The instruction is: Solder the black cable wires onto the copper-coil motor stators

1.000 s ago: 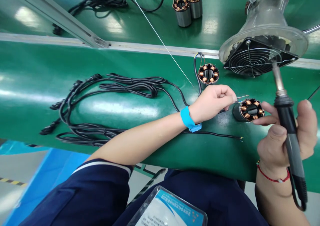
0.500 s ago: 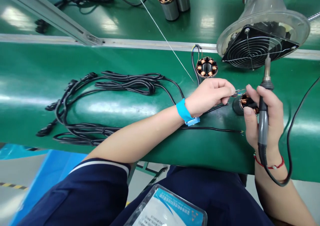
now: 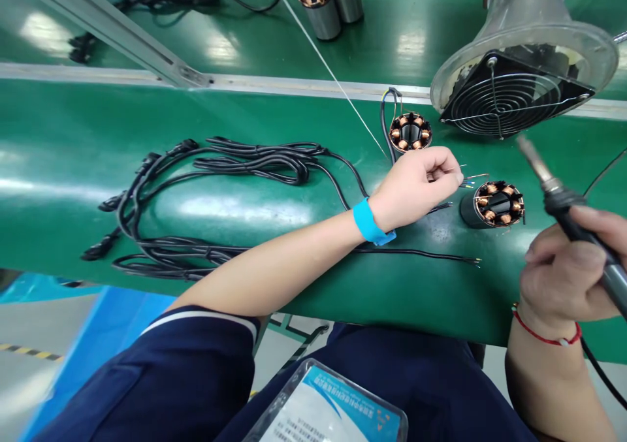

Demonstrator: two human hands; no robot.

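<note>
My left hand (image 3: 421, 184) is closed on the end of a power cord, its thin coloured wires (image 3: 471, 181) poking out past the fingertips. Those wire ends lie just left of a motor stator (image 3: 492, 204) with copper windings, which stands on the green bench. At the right, my right hand (image 3: 568, 275) grips a soldering iron (image 3: 558, 197), its metal tip tilted up and to the left, apart from the stator and wires. Behind my left hand stands a second stator (image 3: 410, 132) with a black cable attached.
A fume extractor fan (image 3: 499, 102) hangs at the back right. Bundled black power cords (image 3: 255, 161) cover the left of the bench (image 3: 304, 213). More stators (image 3: 321, 14) stand beyond the metal rail (image 3: 294, 88). A stripped cord end (image 3: 470, 259) lies near the front.
My right hand has moved right, away from the wires, and the soldering iron has swung from upright to slanted. The front stator is now uncovered. My left hand stays nearly in place.
</note>
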